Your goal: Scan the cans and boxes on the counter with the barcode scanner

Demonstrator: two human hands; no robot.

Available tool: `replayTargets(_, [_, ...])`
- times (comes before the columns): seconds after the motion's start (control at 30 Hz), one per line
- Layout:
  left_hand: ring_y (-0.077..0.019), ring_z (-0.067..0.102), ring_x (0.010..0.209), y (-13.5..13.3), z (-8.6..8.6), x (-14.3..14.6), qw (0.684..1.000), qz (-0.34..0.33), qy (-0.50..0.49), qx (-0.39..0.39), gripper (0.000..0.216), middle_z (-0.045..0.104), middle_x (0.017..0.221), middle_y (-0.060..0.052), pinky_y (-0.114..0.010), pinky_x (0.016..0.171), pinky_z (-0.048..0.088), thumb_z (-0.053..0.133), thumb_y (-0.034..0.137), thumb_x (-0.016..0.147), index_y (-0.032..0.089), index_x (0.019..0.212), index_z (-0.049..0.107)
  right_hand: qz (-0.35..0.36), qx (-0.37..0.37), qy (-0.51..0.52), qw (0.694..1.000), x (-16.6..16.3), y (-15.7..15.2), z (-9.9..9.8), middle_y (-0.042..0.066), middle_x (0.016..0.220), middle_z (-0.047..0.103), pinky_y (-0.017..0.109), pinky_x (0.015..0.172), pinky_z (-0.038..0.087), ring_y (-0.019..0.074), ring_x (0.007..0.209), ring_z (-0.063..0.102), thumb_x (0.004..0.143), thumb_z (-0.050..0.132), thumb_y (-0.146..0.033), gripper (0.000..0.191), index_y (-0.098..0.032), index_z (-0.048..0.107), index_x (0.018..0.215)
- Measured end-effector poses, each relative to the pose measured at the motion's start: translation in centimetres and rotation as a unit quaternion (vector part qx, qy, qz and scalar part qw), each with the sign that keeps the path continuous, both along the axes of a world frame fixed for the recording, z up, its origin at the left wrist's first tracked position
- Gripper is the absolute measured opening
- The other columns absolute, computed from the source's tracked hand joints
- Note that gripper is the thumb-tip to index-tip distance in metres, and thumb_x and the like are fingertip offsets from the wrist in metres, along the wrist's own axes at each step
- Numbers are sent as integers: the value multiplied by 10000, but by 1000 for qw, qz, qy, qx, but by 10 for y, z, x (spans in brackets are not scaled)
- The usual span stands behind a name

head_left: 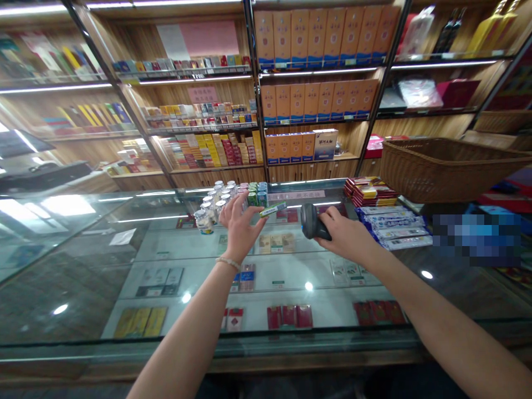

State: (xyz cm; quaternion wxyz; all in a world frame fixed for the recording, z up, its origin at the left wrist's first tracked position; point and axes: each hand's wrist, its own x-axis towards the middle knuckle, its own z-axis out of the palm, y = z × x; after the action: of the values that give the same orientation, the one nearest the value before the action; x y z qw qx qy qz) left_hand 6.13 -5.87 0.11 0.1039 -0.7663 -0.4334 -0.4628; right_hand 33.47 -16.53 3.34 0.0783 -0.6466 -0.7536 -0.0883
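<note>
My left hand point(240, 226) is raised over the glass counter point(83, 266) and pinches a small green and yellow packet point(273, 209) by its end. My right hand point(347, 237) grips a dark handheld scanner point(312, 221), whose head points left toward the packet. The two are a short gap apart. Just behind my left hand stands a cluster of small clear jars and cans point(220, 202) on the counter top.
Stacks of red and blue-white cartons point(384, 219) lie on the counter to the right, under a wicker basket point(444, 166). Cigarette packs point(286, 316) fill the case below the glass. Shelves of orange boxes point(320, 94) and packs line the back wall.
</note>
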Motion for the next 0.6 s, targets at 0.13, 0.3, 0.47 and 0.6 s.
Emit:
replayTargets(0.13, [-323, 399, 1469, 0, -1, 0, 1000, -4, -3, -5, 157, 501, 1565, -55, -569, 1247, 268, 745, 393, 887, 301, 1012, 760, -13, -15, -19, 1000, -1, 1, -2, 154, 1242, 584, 319, 607, 478, 285, 967, 706, 961, 547, -424, 420, -145, 581, 1274])
replayTargets(0.3, [-335, 395, 1467, 2, -1, 0, 1000, -2, -2, -2, 160, 501, 1565, -55, -580, 1237, 271, 744, 406, 884, 294, 997, 767, -14, -36, -41, 998, -6, -2, -2, 149, 1251, 578, 319, 640, 508, 278, 988, 712, 986, 537, -418, 411, -143, 550, 1291])
replayTargets(0.47, [-337, 401, 1461, 2, -1, 1, 1000, 1, 1, 8, 149, 513, 1557, -50, -578, 1231, 272, 755, 403, 876, 299, 982, 770, -7, -61, -46, 997, -10, -4, -3, 137, 1250, 576, 316, 663, 525, 276, 1014, 716, 993, 545, -421, 354, -163, 551, 1234])
replayTargets(0.6, [-332, 406, 1459, 1, 0, 1, 1000, 5, 8, 9, 161, 518, 1553, -55, -568, 1227, 281, 754, 413, 878, 301, 993, 770, -2, -78, -49, 996, -13, -5, -3, 144, 1277, 572, 324, 697, 545, 282, 1052, 713, 991, 561, -432, 383, -164, 538, 1265])
